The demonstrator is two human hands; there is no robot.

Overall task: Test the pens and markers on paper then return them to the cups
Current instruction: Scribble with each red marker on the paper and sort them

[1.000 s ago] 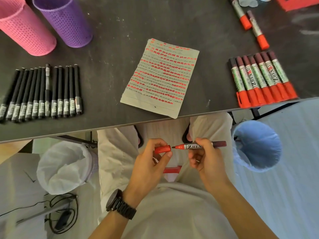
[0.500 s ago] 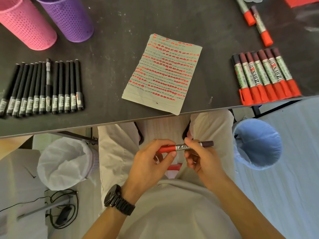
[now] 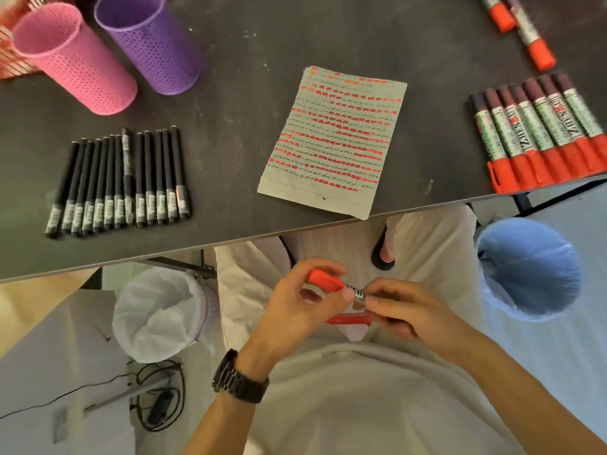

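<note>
Below the table edge, over my lap, both hands hold one red marker [image 3: 331, 283] with its red cap on. My left hand [image 3: 305, 307] grips the cap end; my right hand [image 3: 405, 311] grips the labelled barrel, which it mostly hides. On the dark table [image 3: 230, 103] lies a paper sheet [image 3: 335, 139] covered with red and black test strokes. A row of black pens [image 3: 121, 185] lies at the left, a row of red-capped markers [image 3: 538, 133] at the right. A pink cup [image 3: 72, 57] and a purple cup [image 3: 147, 41] stand at the back left.
Two more red markers [image 3: 522, 31] lie at the far right back. Under the table stand a white-lined bin [image 3: 157, 313] on the left and a blue-lined bin [image 3: 528, 267] on the right. A cable and adapter [image 3: 154, 405] lie on the floor. Another red object [image 3: 348, 320] sits on my lap.
The cap, held apart from the marker tip a second ago, is now pushed onto it. My hands have closed together and my right hand has slid up over the barrel.
</note>
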